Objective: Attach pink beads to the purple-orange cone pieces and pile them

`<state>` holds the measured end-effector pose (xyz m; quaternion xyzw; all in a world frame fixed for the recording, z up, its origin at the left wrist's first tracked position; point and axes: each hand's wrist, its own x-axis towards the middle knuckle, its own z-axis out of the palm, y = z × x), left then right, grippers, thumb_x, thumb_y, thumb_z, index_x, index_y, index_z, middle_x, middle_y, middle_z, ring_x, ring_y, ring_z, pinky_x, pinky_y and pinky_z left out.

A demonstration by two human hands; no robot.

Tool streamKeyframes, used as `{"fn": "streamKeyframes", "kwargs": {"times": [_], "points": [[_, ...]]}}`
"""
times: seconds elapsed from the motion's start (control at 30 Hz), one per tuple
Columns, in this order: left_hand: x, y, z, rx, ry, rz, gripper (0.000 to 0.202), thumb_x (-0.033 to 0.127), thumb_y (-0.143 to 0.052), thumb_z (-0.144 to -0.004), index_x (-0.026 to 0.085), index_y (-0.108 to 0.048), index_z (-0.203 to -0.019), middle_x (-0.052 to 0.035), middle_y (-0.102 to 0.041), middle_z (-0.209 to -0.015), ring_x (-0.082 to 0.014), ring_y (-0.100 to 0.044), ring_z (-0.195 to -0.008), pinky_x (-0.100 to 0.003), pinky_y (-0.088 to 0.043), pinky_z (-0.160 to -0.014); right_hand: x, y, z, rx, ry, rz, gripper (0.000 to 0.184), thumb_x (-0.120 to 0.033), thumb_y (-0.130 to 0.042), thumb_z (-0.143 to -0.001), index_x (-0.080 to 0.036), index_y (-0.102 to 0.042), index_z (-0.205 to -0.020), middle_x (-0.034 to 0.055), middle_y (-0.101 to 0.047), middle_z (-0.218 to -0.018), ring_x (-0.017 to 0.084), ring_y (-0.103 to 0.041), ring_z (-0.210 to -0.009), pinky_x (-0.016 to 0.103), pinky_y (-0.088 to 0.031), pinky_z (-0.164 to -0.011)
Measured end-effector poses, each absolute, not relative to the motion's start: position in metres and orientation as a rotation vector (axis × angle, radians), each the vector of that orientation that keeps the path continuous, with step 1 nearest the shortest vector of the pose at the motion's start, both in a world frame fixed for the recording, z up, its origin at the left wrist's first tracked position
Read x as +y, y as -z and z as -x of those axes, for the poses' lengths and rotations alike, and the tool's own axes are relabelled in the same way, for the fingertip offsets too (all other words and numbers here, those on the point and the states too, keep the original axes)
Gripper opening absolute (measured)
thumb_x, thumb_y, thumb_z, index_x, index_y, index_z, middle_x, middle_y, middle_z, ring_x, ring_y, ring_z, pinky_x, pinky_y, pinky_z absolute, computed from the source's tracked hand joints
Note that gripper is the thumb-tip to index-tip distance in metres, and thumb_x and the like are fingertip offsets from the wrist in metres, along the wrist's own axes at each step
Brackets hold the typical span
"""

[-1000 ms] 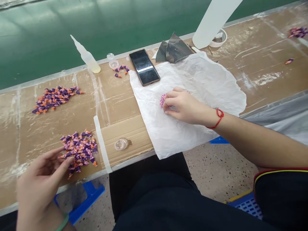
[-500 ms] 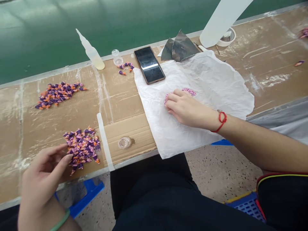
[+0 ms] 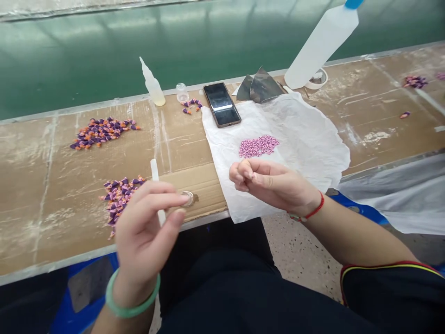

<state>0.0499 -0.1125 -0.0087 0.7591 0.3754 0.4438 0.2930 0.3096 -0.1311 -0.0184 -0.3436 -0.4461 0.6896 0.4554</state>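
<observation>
My left hand [image 3: 148,227] is raised in front of a pile of small purple, pink and orange pieces [image 3: 118,195], its thumb and index finger apart with nothing visible between them. Behind its index fingertip, a small clear cup [image 3: 187,198] stands on the cardboard. My right hand [image 3: 267,181] is held palm up over the white paper [image 3: 229,199], thumb and fingers pinched together. A tiny pale bit shows at the fingertips, too small to name. Just beyond lies a patch of tiny pink-and-white pieces [image 3: 259,146].
Purple-and-orange pieces [image 3: 104,132] form a second pile at the left. Along the back stand a pointed squeeze bottle [image 3: 153,88], a clear lidded pot [image 3: 181,93], a phone [image 3: 221,104], dark curved sheets [image 3: 264,86], a large white bottle [image 3: 320,46] and a tape roll [image 3: 318,79].
My left hand has left the purple pile and moved right, toward the clear cup. My right hand has drawn back from the tiny pink pieces and turned palm up, fingers pinched.
</observation>
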Motion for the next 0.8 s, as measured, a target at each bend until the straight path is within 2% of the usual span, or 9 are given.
{"fn": "streamKeyframes", "kwargs": {"times": [0.07, 0.13, 0.27, 0.37, 0.57, 0.8], "points": [[-0.112, 0.002, -0.070, 0.853, -1.168, -2.028, 0.010, 0.016, -0.065, -0.092, 0.023, -0.072, -0.091, -0.0027, -0.067, -0.088, -0.0162, -0.061, -0.080, -0.030, -0.050, -0.072, -0.135, 0.016, -0.305, -1.097, -1.726, 0.830, 0.031, -0.044, -0.071, -0.087, -0.021, -0.052, -0.076, 0.0010, -0.042, -0.080, 0.016, -0.037, -0.072, 0.030, -0.036, -0.066], [-0.110, -0.002, -0.083, 0.759, -1.145, -2.054, 0.011, 0.013, -0.066, -0.090, 0.022, -0.073, -0.092, -0.0030, -0.068, -0.088, -0.0156, -0.063, -0.079, -0.029, -0.052, -0.071, -0.139, 0.014, -0.301, -1.111, -1.744, 0.832, 0.031, -0.044, -0.071, -0.088, -0.021, -0.054, -0.077, 0.0008, -0.043, -0.081, 0.016, -0.038, -0.073, 0.030, -0.037, -0.068], [-0.108, -0.004, -0.094, 0.675, -1.126, -2.110, 0.010, 0.013, -0.070, -0.089, 0.021, -0.074, -0.093, -0.0034, -0.070, -0.091, -0.0149, -0.064, -0.080, -0.029, -0.055, -0.073, -0.145, 0.009, -0.296, -1.142, -1.785, 0.806, 0.025, -0.040, -0.068, -0.092, -0.020, -0.056, -0.081, 0.0006, -0.045, -0.085, 0.016, -0.044, -0.080, 0.030, -0.039, -0.075], [-0.111, -0.004, -0.096, 0.677, -1.124, -2.099, 0.010, 0.013, -0.070, -0.090, 0.021, -0.074, -0.094, -0.0037, -0.071, -0.091, -0.0147, -0.065, -0.080, -0.028, -0.056, -0.075, -0.147, 0.007, -0.293, -1.148, -1.838, 0.765, 0.021, -0.036, -0.065, -0.094, -0.020, -0.058, -0.085, 0.0003, -0.047, -0.084, 0.015, -0.046, -0.080, 0.030, -0.041, -0.075], [-0.112, -0.003, -0.094, 0.597, -1.131, -2.158, 0.011, 0.014, -0.067, -0.092, 0.021, -0.074, -0.093, -0.0041, -0.072, -0.091, -0.0153, -0.067, -0.080, -0.028, -0.056, -0.072, -0.149, 0.005, -0.288, -1.165, -1.888, 0.802, 0.024, -0.040, -0.068, -0.092, -0.019, -0.058, -0.086, 0.0000, -0.051, -0.083, 0.015, -0.047, -0.080, 0.030, -0.043, -0.076], [-0.112, -0.002, -0.094, 0.627, -1.106, -2.117, 0.013, 0.014, -0.062, -0.093, 0.020, -0.067, -0.082, -0.0037, -0.069, -0.084, -0.0155, -0.064, -0.077, -0.028, -0.054, -0.070, -0.151, 0.010, -0.285, -1.126, -1.883, 0.907, 0.027, -0.043, -0.068, -0.090, -0.019, -0.057, -0.085, -0.0009, -0.050, -0.079, 0.015, -0.047, -0.076, 0.030, -0.042, -0.073]]}}
